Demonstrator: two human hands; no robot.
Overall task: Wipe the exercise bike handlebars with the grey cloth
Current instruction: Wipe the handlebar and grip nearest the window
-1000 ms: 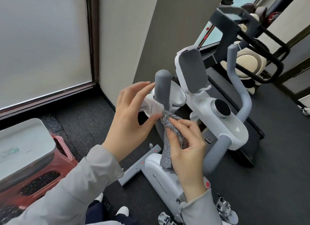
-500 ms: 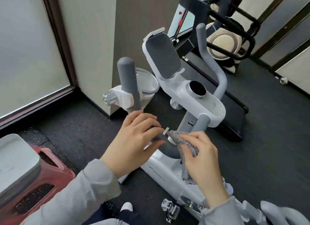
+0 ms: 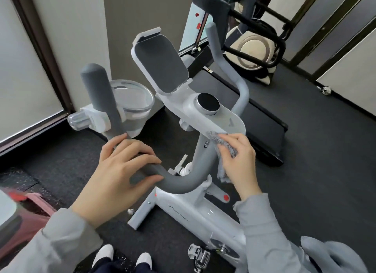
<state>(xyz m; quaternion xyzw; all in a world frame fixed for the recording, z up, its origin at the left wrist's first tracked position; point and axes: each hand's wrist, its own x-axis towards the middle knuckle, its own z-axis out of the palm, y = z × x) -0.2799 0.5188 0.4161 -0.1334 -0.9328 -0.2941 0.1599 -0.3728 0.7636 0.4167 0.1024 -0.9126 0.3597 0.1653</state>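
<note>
left hand (image 3: 120,171): gripping grey handlebar (image 3: 179,181) at 7 o'clock | right hand (image 3: 238,158): pressing grey cloth (image 3: 222,144) onto handlebar below white console (image 3: 215,120), centre-right

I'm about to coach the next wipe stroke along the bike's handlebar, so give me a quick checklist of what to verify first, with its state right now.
1. Cloth held in right hand: ok.
2. Cloth touching the handlebar: ok, pressed where the bar meets the console.
3. Left hand steadying the bar: ok, wrapped around its lower bend.
4. Left grip free to wipe: ok, bare above the left hand.
5. Right grip free to wipe: ok, nothing on it.
6. Cloth clean enough: cannot tell.
</note>
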